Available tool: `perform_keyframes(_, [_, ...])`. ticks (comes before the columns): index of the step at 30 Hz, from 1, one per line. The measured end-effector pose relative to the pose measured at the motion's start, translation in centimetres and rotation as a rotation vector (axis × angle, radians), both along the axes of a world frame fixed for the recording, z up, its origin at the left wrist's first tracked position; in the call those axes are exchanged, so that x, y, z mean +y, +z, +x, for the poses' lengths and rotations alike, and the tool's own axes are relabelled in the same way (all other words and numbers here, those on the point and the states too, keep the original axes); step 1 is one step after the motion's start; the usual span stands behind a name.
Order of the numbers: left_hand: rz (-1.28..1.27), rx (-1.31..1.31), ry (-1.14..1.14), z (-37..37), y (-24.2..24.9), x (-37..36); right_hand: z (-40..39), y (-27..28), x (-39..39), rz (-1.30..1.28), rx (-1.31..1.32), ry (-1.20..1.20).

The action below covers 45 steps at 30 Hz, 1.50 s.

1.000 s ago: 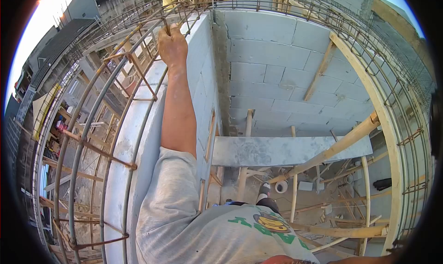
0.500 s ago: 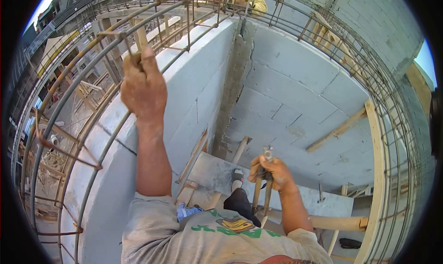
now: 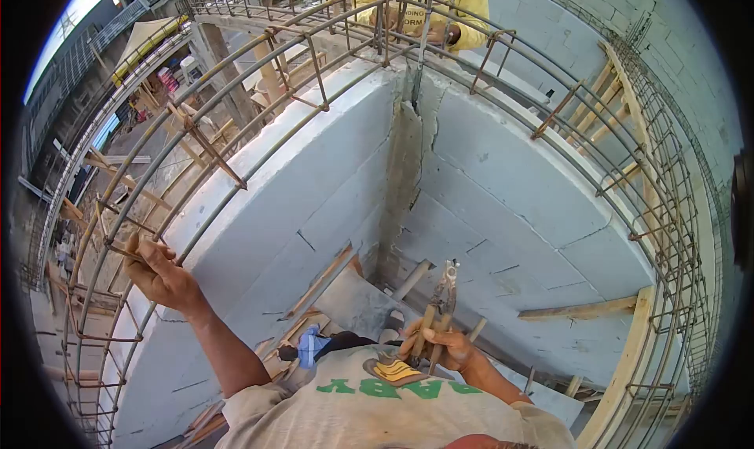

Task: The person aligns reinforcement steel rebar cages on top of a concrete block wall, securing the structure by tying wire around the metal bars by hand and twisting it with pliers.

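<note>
My left hand (image 3: 163,274) is closed at a rusty stirrup (image 3: 118,249) of the long rebar cage on the left wall's top. Its fingertips are partly hidden by the bars. My right hand (image 3: 438,344), in front of my shirt, is wrapped round the handles of a pair of pincers (image 3: 445,292). Their metal head points up, away from the bars, with the jaws close together. Another stirrup (image 3: 210,146) slants across the cage bars farther along the left wall.
Two light block walls (image 3: 314,166) meet at a concrete corner (image 3: 404,150). Rebar continues along the right wall. A co-worker in a yellow shirt (image 3: 471,17) is beyond the corner. Below are planks, a wooden brace (image 3: 581,307) and a person's blue clothing (image 3: 312,345).
My left hand has moved down and toward me along the cage to a nearer stirrup. The pincers show higher above my right hand. The view has shifted, showing more of the co-worker.
</note>
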<state>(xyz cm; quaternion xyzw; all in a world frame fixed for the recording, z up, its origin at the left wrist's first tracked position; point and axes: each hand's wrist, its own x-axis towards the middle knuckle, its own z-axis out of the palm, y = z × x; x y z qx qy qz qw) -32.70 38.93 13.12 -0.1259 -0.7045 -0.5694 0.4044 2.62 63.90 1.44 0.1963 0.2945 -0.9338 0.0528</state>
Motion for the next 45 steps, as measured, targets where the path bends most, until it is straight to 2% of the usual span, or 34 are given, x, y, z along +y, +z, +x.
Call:
perform_keyframes(2, [-0.015,0.164,0.221,0.6,1.4,1.9,-0.2,-0.1,1.8,0.076,-0.034,0.001])
perform_keyframes(3, [-0.091,0.138,0.344,1.9,2.0,2.4,-0.6,0.1,2.9,0.153,-0.057,-0.021])
perform_keyframes(5, [0.044,0.431,0.29,4.4,3.3,4.9,-1.3,0.6,5.1,0.321,-0.12,-0.063])
perform_keyframes(7, [0.226,0.508,-0.191,5.7,2.3,8.3,-2.7,1.3,6.9,0.536,-0.228,-0.143])
perform_keyframes(8, [0.207,0.421,-0.52,6.6,1.9,11.0,-3.6,1.8,8.0,0.659,-0.264,-0.194])
perform_keyframes(9, [0.182,0.251,-0.675,7.2,0.9,14.1,-4.6,2.3,9.0,0.783,-0.297,-0.248])
perform_keyframes(12, [-0.153,-0.176,-0.797,5.6,-3.0,25.3,-6.8,5.9,12.3,1.128,-0.401,-0.154])
perform_keyframes(13, [-0.101,-0.413,-0.882,4.7,-5.0,28.6,-7.6,7.3,12.7,1.077,-0.341,-0.186])
perform_keyframes(14, [-0.064,-0.464,-0.881,3.6,-8.2,33.8,-9.1,9.0,13.2,1.04,-0.278,-0.227])
perform_keyframes(18, [0.072,-0.642,-1.106,2.4,-9.6,40.8,-12.8,11.5,15.4,1.093,-0.172,-0.275])
perform_keyframes(20, [0.168,-0.817,-1.228,2.0,-9.4,41.3,-14.0,12.2,16.5,1.188,-0.241,-0.24])
perform_keyframes(24, [0.235,-0.778,-1.287,1.3,-6.7,38.4,-16.6,14.7,18.3,1.241,-0.444,-0.062])
perform_keyframes(26, [0.301,-0.732,-1.245,1.3,-4.5,36.9,-18.3,14.9,19.2,1.276,-0.45,-0.043])
perform_keyframes(30, [0.234,-0.778,-1.36,0.1,-0.1,34.3,-21.7,15.3,20.5,1.272,-0.386,-0.093])
perform_keyframes(33, [0.224,-0.802,-1.374,-0.1,1.2,33.8,-23.9,15.4,20.7,1.244,-0.368,-0.083])
perform_keyframes(39, [0.202,-0.833,-1.389,-0.9,3.1,32.2,-25.9,14.5,21.1,1.345,-0.431,-0.088])
perform_keyframes(42, [0.228,-0.846,-1.453,-1.5,3.7,32.0,-25.7,15.2,21.6,1.017,-0.328,-0.036])
perform_keyframes(45, [0.234,-0.844,-1.506,-1.7,4.2,32.2,-25.1,15.9,21.5,0.821,-0.225,-0.047])
